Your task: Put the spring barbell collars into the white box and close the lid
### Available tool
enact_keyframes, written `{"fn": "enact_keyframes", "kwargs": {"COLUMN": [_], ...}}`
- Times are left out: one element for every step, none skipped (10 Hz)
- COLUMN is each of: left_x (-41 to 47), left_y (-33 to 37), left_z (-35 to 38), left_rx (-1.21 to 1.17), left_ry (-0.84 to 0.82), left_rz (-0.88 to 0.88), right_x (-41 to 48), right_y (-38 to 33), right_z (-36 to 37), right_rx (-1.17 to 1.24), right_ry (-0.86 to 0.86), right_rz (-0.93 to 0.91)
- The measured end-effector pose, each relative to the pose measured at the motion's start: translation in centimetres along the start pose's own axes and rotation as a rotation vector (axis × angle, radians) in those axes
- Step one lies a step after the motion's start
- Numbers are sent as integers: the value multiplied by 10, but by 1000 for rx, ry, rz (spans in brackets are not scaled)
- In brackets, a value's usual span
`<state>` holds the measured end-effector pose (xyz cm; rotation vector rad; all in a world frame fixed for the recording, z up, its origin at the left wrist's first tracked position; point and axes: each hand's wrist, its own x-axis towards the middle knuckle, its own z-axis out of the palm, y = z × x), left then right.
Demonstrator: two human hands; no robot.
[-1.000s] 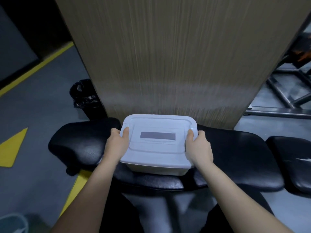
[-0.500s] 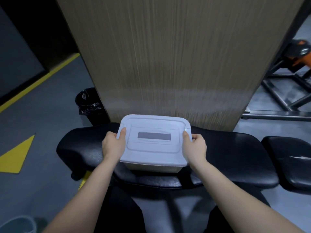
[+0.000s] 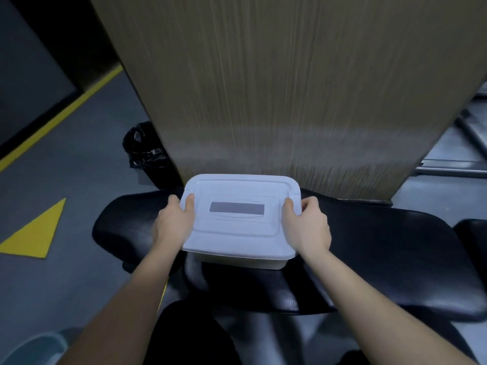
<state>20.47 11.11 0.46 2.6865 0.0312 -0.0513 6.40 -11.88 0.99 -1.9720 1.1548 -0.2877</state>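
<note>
Lidded white box on a black padded bench

The wood-grain panel (image 3: 276, 88) stood behind the bench (image 3: 382, 246). The white box (image 3: 237, 260) sat there, lid (image 3: 237, 238) on, contents hidden; left hand (image 3: 172, 225) and right hand (image 3: 307, 227) clamped the lid's ends.

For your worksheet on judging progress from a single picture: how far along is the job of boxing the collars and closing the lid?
Done, apparently: the lid already sits on the white box, and no collars lie outside; the contents are hidden. In hand: the left hand and right hand grip the lid's two short ends, thumbs on top. Left: perhaps a final press, since whether it has snapped shut cannot be seen.
</note>
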Motion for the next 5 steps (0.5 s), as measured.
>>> {"fn": "enact_keyframes", "kwargs": {"left_x": [-7, -18, -16, -11, -11], "left_y": [8, 16, 29, 50, 70], "left_z": [-6, -15, -26, -38, -40], "left_rx": [39, 176, 484, 491, 223], "left_ry": [-1, 54, 33, -133, -27], "left_rz": [13, 180, 335, 245, 272], "right_x": [-4, -12, -7, 5, 19], "right_y": [-1, 3, 1, -6, -11], "right_z": [0, -2, -14, -33, -48], "right_rx": [-92, -297, -549, -619, -463], "right_ry": [91, 185, 92, -73, -97], "right_rz": [-122, -364, -446, -439, -414]}}
